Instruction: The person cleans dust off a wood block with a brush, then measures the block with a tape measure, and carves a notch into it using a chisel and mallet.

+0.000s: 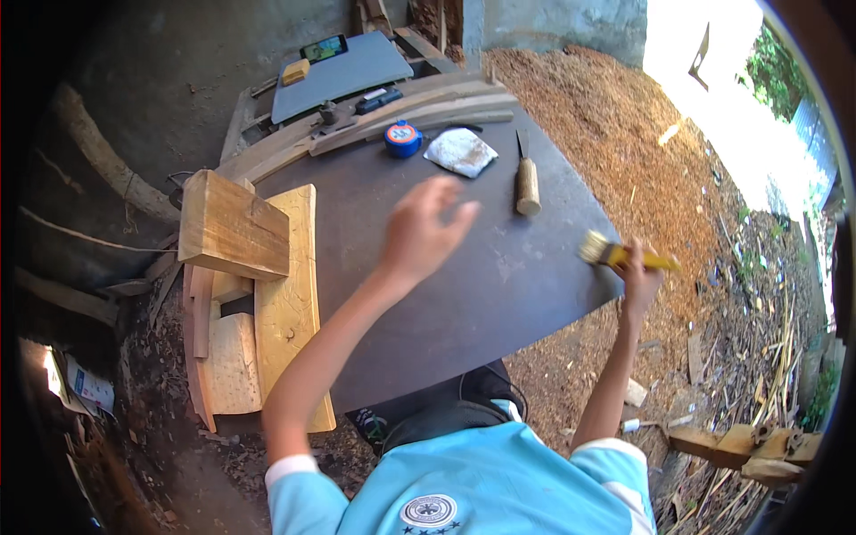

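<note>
My right hand (640, 278) is closed round the yellow handle of a paintbrush (613, 253), its pale bristles pointing left over the right corner of the dark tabletop (428, 312). Above the middle of the table hangs my left hand (428, 223), a little blurred, fingers apart and nothing in them. Just beyond it lie a white folded pad with brown smudges (461, 152) and a round blue tape measure with an orange face (403, 139). To the right of the pad is a chisel (528, 183) with a wooden handle, its blade pointing away from me.
At the left a wooden block (234, 225) stands on stacked boards (299, 303). Long wood strips (410, 111) line the far edge. Behind them a grey board (343, 76) carries a phone (324, 49) and a small yellow block (295, 71). Sawdust (588, 116) covers the ground at right.
</note>
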A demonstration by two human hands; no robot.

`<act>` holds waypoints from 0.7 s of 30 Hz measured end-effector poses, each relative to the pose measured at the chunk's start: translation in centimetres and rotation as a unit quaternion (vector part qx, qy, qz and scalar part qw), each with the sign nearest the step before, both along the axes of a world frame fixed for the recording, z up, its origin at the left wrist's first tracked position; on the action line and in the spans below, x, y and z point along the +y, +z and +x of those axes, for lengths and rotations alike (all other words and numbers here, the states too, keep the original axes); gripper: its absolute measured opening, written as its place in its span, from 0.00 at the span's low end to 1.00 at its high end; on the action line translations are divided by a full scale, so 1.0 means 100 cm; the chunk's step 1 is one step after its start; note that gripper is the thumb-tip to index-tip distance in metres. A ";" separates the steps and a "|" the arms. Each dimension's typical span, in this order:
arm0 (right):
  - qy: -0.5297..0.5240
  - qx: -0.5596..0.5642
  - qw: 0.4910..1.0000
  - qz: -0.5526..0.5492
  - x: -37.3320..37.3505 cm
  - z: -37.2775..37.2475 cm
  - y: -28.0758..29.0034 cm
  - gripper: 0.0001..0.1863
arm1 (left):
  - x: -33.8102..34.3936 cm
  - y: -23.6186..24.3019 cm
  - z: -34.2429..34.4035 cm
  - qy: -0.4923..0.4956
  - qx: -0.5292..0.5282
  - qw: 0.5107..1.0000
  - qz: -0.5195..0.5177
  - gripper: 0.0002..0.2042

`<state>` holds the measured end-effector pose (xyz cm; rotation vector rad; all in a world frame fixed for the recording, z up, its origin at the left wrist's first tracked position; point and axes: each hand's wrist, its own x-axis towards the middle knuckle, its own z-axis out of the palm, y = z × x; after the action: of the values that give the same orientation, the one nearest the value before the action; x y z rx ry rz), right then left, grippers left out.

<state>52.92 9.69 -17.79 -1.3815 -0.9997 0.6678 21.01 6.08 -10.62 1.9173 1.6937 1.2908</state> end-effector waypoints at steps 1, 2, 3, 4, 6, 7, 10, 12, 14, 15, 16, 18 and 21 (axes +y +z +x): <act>-0.050 0.003 0.998 0.037 -0.008 0.012 0.001 0.12 | 0.037 -0.012 0.021 -0.015 0.018 0.999 -0.026 0.23; -0.070 -0.061 0.993 0.067 -0.016 0.028 -0.001 0.11 | 0.063 -0.008 0.042 -0.022 0.067 0.992 -0.104 0.31; -0.091 -0.125 0.983 0.097 -0.025 0.035 -0.004 0.10 | 0.095 -0.011 0.061 -0.053 0.077 0.972 -0.215 0.39; -0.087 -0.111 0.986 0.084 -0.036 0.035 -0.003 0.10 | 0.110 -0.012 0.083 -0.026 0.103 0.963 -0.248 0.41; -0.076 -0.100 0.989 0.077 -0.053 0.031 -0.002 0.10 | 0.145 -0.034 0.114 0.006 0.123 0.953 -0.277 0.44; -0.069 -0.134 0.986 0.065 -0.059 0.023 -0.004 0.10 | 0.169 -0.070 0.118 0.056 0.149 0.946 -0.282 0.42; -0.093 -0.203 0.973 0.055 -0.060 0.022 -0.004 0.10 | 0.181 -0.074 0.129 0.047 0.194 0.930 -0.309 0.37; -0.112 -0.263 0.954 0.091 -0.053 0.010 -0.001 0.10 | 0.172 -0.054 0.087 -0.058 0.166 0.910 -0.374 0.31; -0.107 -0.278 0.951 0.088 -0.046 0.007 -0.004 0.10 | 0.163 -0.043 0.056 -0.127 0.114 0.890 -0.422 0.29; -0.109 -0.294 0.945 0.090 -0.041 0.007 -0.003 0.09 | 0.152 -0.037 0.055 -0.074 0.146 0.927 -0.338 0.26; -0.103 -0.285 0.948 0.101 -0.042 -0.004 0.006 0.09 | 0.143 -0.036 0.050 -0.019 0.177 0.952 -0.250 0.23; -0.098 -0.302 0.943 0.095 -0.035 -0.008 0.009 0.09 | 0.147 -0.045 0.039 0.040 0.213 0.960 -0.178 0.18; -0.076 -0.312 0.944 0.081 -0.033 -0.015 0.012 0.07 | 0.156 -0.057 0.020 0.119 0.246 0.957 -0.098 0.08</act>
<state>51.42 6.36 -16.56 -1.5364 -1.3869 0.0111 23.02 21.72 -16.32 2.0765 2.2531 0.7019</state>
